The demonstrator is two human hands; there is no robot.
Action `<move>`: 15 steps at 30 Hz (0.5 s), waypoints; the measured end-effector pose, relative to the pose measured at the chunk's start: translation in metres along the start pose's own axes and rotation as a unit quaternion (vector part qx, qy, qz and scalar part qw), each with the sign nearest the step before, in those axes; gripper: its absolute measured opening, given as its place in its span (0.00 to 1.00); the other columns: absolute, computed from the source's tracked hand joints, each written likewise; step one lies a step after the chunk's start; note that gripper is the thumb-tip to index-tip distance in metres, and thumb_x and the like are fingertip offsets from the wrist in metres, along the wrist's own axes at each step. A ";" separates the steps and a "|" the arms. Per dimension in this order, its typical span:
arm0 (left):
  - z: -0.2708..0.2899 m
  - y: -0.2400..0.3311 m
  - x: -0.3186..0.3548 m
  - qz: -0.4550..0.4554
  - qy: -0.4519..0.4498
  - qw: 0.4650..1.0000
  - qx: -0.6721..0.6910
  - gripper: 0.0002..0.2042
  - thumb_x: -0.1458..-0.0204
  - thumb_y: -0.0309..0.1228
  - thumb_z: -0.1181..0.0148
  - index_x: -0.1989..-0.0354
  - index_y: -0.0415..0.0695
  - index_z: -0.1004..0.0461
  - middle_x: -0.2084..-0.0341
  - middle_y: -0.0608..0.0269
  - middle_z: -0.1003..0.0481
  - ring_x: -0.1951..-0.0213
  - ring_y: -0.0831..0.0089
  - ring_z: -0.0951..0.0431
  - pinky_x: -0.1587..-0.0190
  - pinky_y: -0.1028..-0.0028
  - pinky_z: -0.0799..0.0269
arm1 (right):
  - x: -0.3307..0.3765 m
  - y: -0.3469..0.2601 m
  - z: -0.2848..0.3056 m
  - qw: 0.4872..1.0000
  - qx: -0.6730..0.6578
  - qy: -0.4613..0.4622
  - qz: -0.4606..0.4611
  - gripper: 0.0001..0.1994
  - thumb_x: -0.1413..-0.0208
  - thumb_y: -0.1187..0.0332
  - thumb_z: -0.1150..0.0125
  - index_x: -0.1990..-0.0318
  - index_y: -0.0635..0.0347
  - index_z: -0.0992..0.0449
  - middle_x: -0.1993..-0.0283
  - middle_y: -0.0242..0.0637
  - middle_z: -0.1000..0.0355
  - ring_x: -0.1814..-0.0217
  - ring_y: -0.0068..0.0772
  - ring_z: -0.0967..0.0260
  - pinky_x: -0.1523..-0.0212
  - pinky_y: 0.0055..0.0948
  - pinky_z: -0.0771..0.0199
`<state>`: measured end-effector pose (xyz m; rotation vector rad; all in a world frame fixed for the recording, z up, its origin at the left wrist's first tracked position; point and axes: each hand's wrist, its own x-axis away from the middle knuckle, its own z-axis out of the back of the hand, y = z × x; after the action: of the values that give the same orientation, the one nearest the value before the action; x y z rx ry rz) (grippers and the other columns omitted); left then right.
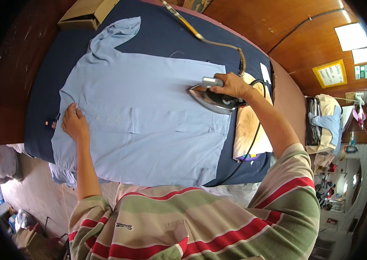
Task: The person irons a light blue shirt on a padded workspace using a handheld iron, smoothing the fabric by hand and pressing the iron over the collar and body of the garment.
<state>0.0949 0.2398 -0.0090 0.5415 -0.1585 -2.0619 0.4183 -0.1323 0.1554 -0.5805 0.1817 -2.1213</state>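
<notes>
A light blue garment (148,86), which looks like a shirt, is spread over a dark blue padded ironing surface (166,39). One sleeve (114,37) lies bunched at the far left. My right hand (232,85) is wrapped round the handle of a steam iron (213,99). The iron's metal soleplate rests on the cloth near the garment's right end. My left hand (75,122) lies flat on the cloth at the left end, fingers spread. A row of small buttons (107,118) shows to the right of that hand.
Beside the iron lies a scorched cream cloth pad (248,130), crossed by a black cord (252,141). A tan hose (222,44) runs from the iron to the far edge. An open cardboard box (89,14) sits at the far left corner. Wooden panels (278,21) stand behind.
</notes>
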 end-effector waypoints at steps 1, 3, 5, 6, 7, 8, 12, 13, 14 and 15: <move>-0.002 -0.003 -0.002 -0.003 0.003 1.000 -0.007 0.11 0.46 0.35 0.51 0.55 0.54 0.29 0.57 0.73 0.27 0.53 0.67 0.30 0.50 0.63 0.41 | 0.002 0.012 0.002 0.999 -0.013 0.021 -0.045 0.25 0.54 0.47 0.43 0.62 0.63 0.25 0.71 0.53 0.27 0.67 0.53 0.28 0.62 0.40 0.29; -0.004 -0.007 0.001 -0.004 -0.001 1.000 -0.004 0.11 0.46 0.35 0.51 0.55 0.53 0.29 0.58 0.72 0.26 0.53 0.67 0.30 0.50 0.63 0.41 | 0.008 0.028 0.000 0.998 -0.009 0.044 -0.053 0.26 0.54 0.47 0.43 0.60 0.64 0.25 0.69 0.54 0.26 0.66 0.54 0.27 0.60 0.39 0.29; 0.000 -0.005 -0.006 -0.003 0.002 1.000 -0.006 0.11 0.46 0.34 0.51 0.55 0.53 0.29 0.58 0.72 0.26 0.54 0.67 0.29 0.51 0.63 0.41 | 0.009 0.035 -0.002 0.996 0.009 0.071 -0.058 0.29 0.55 0.46 0.43 0.57 0.66 0.26 0.68 0.56 0.27 0.63 0.55 0.27 0.58 0.39 0.29; 0.002 -0.001 -0.004 -0.001 -0.001 1.000 -0.009 0.11 0.46 0.34 0.51 0.55 0.53 0.29 0.58 0.72 0.26 0.54 0.67 0.29 0.51 0.63 0.41 | 0.007 0.038 -0.002 0.992 -0.007 0.102 -0.078 0.29 0.55 0.46 0.43 0.57 0.67 0.26 0.68 0.56 0.27 0.63 0.55 0.27 0.58 0.39 0.29; 0.004 0.000 -0.003 0.001 -0.004 1.000 -0.012 0.11 0.46 0.34 0.51 0.55 0.53 0.29 0.58 0.71 0.26 0.54 0.67 0.29 0.51 0.63 0.41 | 0.001 0.041 0.000 0.986 -0.023 0.132 -0.097 0.29 0.54 0.46 0.43 0.57 0.67 0.26 0.68 0.57 0.27 0.63 0.55 0.27 0.58 0.39 0.30; 0.004 -0.002 -0.002 -0.005 -0.001 1.000 -0.014 0.11 0.47 0.34 0.51 0.55 0.53 0.29 0.58 0.71 0.26 0.54 0.67 0.29 0.51 0.64 0.41 | -0.007 0.045 0.003 0.979 -0.038 0.162 -0.115 0.30 0.54 0.46 0.43 0.57 0.68 0.26 0.68 0.57 0.27 0.62 0.55 0.27 0.58 0.39 0.30; -0.003 -0.005 -0.003 -0.007 0.005 1.000 -0.005 0.11 0.48 0.32 0.51 0.55 0.53 0.29 0.58 0.71 0.26 0.54 0.67 0.29 0.52 0.64 0.40 | -0.043 0.072 0.022 0.961 -0.046 0.200 -0.183 0.29 0.54 0.46 0.43 0.58 0.67 0.25 0.66 0.57 0.27 0.62 0.53 0.28 0.57 0.38 0.30; -0.001 -0.003 -0.004 -0.002 0.004 1.000 -0.003 0.12 0.48 0.32 0.51 0.55 0.53 0.29 0.57 0.72 0.26 0.54 0.66 0.29 0.52 0.64 0.40 | -0.045 0.072 0.023 0.966 -0.031 0.201 -0.161 0.27 0.54 0.47 0.43 0.60 0.66 0.24 0.67 0.56 0.27 0.62 0.52 0.28 0.58 0.38 0.30; 0.001 -0.001 -0.003 -0.013 0.032 0.999 -0.011 0.12 0.49 0.31 0.50 0.56 0.52 0.29 0.58 0.71 0.26 0.54 0.67 0.29 0.53 0.64 0.40 | -0.046 0.070 0.024 0.976 -0.029 0.174 -0.125 0.27 0.54 0.47 0.44 0.61 0.66 0.24 0.67 0.55 0.27 0.63 0.52 0.27 0.59 0.38 0.30; 0.007 0.002 0.000 -0.023 0.060 0.998 -0.024 0.12 0.49 0.30 0.50 0.56 0.51 0.28 0.58 0.70 0.26 0.54 0.67 0.28 0.53 0.64 0.40 | -0.048 0.062 0.023 0.985 -0.029 0.145 -0.087 0.27 0.54 0.47 0.44 0.61 0.66 0.24 0.68 0.55 0.27 0.63 0.51 0.27 0.59 0.38 0.30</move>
<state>0.0937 0.2378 -0.0023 0.6424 -0.0252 -2.0654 0.4981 -0.1279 0.1385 -0.3278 0.3689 -2.3718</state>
